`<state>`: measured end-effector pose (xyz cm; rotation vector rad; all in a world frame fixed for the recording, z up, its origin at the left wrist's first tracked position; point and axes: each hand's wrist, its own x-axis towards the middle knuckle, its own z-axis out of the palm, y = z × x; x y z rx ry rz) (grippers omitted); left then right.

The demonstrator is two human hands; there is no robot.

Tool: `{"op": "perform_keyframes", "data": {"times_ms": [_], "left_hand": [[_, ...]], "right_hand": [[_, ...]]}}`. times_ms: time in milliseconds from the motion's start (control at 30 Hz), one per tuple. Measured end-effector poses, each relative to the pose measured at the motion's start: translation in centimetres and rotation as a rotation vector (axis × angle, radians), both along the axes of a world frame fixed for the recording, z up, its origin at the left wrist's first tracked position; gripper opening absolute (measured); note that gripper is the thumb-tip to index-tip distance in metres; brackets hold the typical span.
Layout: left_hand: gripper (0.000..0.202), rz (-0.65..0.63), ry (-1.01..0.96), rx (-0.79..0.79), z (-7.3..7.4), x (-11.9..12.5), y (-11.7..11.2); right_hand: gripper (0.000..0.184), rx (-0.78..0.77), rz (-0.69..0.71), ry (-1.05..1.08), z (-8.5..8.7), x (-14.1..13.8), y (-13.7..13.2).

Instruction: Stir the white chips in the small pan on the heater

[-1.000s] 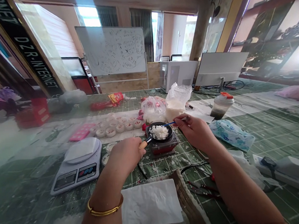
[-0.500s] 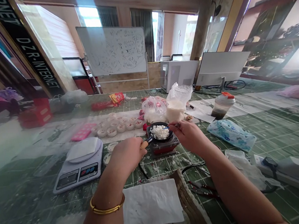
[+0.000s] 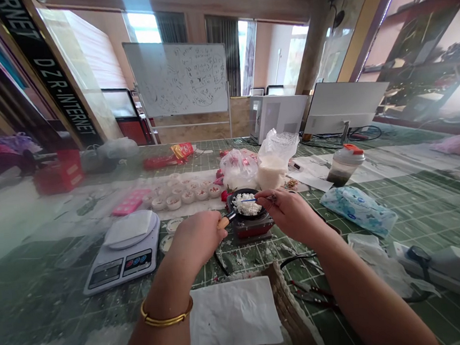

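My left hand [image 3: 203, 235] is closed round the wooden handle [image 3: 223, 223] of a small black frying pan [image 3: 235, 210]. White crumbly chunks [image 3: 248, 203] fill the pan, which rests on a small red electric stove [image 3: 253, 229]. My right hand [image 3: 284, 210] pinches a thin blue stick [image 3: 249, 200], whose tip lies over the white chunks. What kind of tool the stick is, I cannot make out. Beside my left hand are shallow round dishes [image 3: 175, 224]. A white sheet [image 3: 234, 314] lies between my forearms.
A kitchen scale [image 3: 123, 262] stands at left, a tissue pack [image 3: 358, 208] at right. Behind the stove are bags of white material [image 3: 272, 169] and several small filled cups [image 3: 187, 196]. Pliers [image 3: 313, 294], a cable and a power strip [image 3: 443, 266] lie at right; a shaker bottle [image 3: 344, 165] stands further back.
My right hand has shifted slightly, and the blue stick now reaches further left over the white chunks. My left hand keeps its hold on the pan handle. The view has moved a little.
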<state>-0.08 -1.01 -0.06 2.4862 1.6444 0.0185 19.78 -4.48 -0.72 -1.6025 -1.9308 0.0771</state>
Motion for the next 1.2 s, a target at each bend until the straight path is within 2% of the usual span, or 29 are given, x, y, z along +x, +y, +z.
{"op": "perform_keyframes", "data": {"times_ms": [100,233,367,533,667,833,1000,1200], "left_hand": [[0.02,0.0,-0.009,0.008,-0.2,-0.1,0.1],[0.019,0.009,-0.005,0.013,-0.3,-0.1,0.1],[0.02,0.009,-0.013,0.018,-0.2,0.0,0.0],[0.017,0.013,-0.011,0.016,-0.2,-0.1,0.0],[0.019,0.005,-0.017,0.012,-0.3,-0.2,0.1],[0.018,0.003,-0.016,0.014,-0.3,-0.1,0.1],[0.019,0.006,-0.028,0.012,-0.4,-0.1,0.1],[0.019,0.0,-0.015,0.017,-0.3,0.0,0.1]], "right_hand": [[0.031,-0.022,-0.003,-0.007,0.0,0.1,0.0],[0.031,0.032,-0.064,0.005,0.0,0.6,0.1],[0.03,-0.024,-0.061,-0.037,0.3,1.1,-0.1],[0.029,0.042,-0.135,-0.012,0.7,1.7,-0.5],[0.031,-0.04,-0.11,-0.036,0.6,1.9,-0.5],[0.031,0.028,-0.145,-0.002,0.8,1.7,-0.7],[0.031,-0.047,-0.096,-0.036,0.8,1.6,-0.5],[0.031,0.063,-0.17,0.006,0.3,2.2,0.3]]}}
